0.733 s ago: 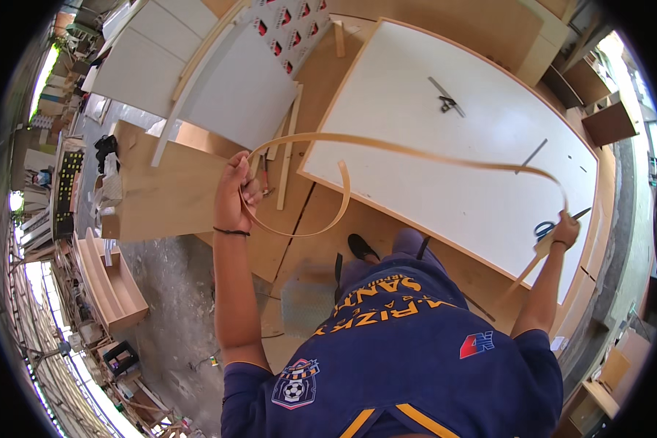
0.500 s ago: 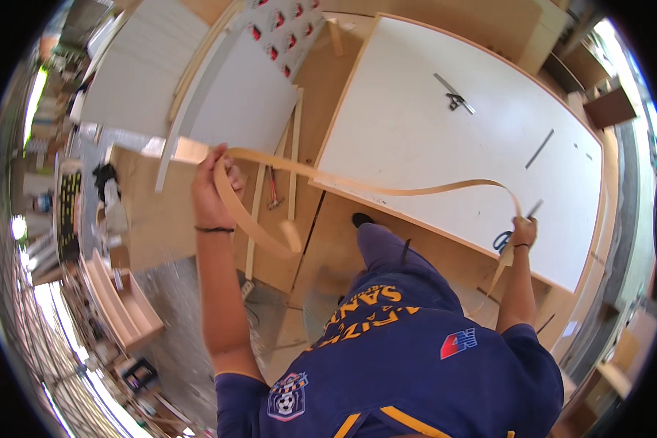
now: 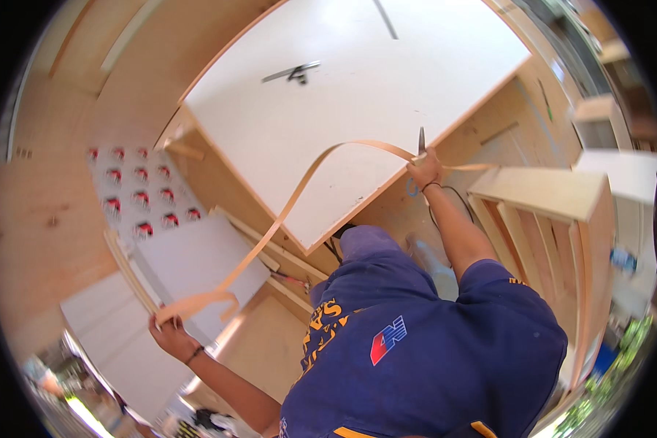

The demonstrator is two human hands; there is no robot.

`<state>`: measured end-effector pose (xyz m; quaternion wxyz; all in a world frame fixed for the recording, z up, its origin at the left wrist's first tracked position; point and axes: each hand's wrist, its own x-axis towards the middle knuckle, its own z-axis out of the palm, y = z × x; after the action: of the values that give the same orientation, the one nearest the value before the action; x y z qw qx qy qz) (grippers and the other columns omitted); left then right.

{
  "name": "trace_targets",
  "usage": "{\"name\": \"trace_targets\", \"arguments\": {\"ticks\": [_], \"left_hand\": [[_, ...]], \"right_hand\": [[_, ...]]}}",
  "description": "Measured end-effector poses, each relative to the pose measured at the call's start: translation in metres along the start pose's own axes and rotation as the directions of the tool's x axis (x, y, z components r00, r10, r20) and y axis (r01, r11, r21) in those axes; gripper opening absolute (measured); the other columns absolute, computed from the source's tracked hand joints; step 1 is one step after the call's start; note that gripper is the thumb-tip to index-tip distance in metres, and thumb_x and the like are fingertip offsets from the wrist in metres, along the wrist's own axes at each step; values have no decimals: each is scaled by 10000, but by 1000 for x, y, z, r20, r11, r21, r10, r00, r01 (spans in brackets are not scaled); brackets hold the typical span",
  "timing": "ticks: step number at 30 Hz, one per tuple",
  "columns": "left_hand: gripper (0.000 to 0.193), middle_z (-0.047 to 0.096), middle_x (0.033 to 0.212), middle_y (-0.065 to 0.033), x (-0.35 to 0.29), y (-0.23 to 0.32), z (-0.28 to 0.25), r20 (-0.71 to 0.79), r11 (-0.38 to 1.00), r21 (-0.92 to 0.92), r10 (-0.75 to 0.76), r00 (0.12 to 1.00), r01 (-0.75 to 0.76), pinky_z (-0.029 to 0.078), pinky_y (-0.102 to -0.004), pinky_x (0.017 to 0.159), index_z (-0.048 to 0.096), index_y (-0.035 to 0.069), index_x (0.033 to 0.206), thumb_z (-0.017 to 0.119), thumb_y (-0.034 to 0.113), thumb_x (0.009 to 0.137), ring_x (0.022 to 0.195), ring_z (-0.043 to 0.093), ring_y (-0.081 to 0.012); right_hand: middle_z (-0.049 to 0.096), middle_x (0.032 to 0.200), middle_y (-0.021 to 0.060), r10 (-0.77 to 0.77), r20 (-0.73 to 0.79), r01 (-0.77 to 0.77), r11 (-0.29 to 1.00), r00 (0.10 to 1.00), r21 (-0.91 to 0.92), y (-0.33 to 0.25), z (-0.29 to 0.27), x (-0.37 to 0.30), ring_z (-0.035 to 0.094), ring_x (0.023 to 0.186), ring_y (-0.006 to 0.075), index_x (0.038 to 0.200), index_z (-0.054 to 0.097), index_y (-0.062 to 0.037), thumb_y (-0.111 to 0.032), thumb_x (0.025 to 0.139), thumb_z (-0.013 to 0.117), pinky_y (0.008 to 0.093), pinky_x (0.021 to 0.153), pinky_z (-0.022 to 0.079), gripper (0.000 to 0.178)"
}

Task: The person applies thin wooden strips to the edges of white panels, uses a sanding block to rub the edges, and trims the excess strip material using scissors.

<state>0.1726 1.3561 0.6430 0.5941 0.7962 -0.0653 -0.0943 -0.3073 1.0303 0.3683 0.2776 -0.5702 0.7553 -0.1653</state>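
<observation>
A long, light wood-coloured strip of edge banding (image 3: 299, 188) stretches in an arch between my two hands, passing over the corner of a white panel (image 3: 387, 87). My left hand (image 3: 174, 339), out at the far left, is closed on the strip, with a loose end curling beside it. Near the panel's right edge, my right hand (image 3: 425, 171) grips the strip together with a pair of scissors (image 3: 421, 139). The blades point away from me and a blue handle shows below the hand. Beyond the right hand, the strip's tail runs off to the right.
On the white panel lie a combination square (image 3: 296, 71) and a thin grey strip (image 3: 385, 18). A wooden cabinet frame (image 3: 540, 193) stands close on my right. Grey panels (image 3: 197, 270) and wooden battens (image 3: 288, 292) lean at the left, near a printed sheet (image 3: 142, 182).
My view has swung to the right, bringing the wooden cabinet frame in. My left arm now reaches farther out, and the strip spans from it in a higher arch. Both hands keep their hold.
</observation>
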Motion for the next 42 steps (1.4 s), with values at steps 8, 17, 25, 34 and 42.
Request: {"name": "trace_targets", "arguments": {"ticks": [8,17,25,34,42], "left_hand": [[363,611,1043,-83,51,-50,73,267,937,-106,-297,917,334,471,-251,670,419,160,1199,535,322,895,795,570,-131],[437,627,951,-67,145,-57,115,491,942,-40,-271,828,332,440,-272,701,420,162,1173,480,490,890,799,555,-129],[517,624,933,-50,258,-73,130,534,897,-39,-354,768,440,438,-254,665,367,210,1246,498,535,865,743,551,-116],[463,606,892,-35,299,-61,158,624,917,63,-344,701,394,414,-263,678,374,241,1223,492,515,870,770,539,-129],[338,626,964,-107,256,-70,185,714,934,5,-254,652,358,487,-305,691,386,165,1126,415,440,933,796,594,-183]], "right_hand": [[617,790,163,-144,-597,314,930,789,191,-97,-92,68,619,744,341,942,492,-45,-283,594,736,401,658,507,487],[628,819,176,-297,-608,427,901,736,78,-214,-101,72,626,779,324,973,472,4,-260,633,697,382,694,508,486],[614,791,197,-257,-609,346,938,751,30,-281,-59,53,611,787,361,985,467,-11,-230,636,656,414,716,492,453],[620,819,203,-169,-547,236,970,820,54,-273,-14,23,605,810,369,955,481,-35,-230,634,648,425,720,487,412],[620,796,173,-160,-634,289,951,757,106,-244,-58,-47,617,778,339,937,482,-25,-238,618,687,389,687,497,435]]}}
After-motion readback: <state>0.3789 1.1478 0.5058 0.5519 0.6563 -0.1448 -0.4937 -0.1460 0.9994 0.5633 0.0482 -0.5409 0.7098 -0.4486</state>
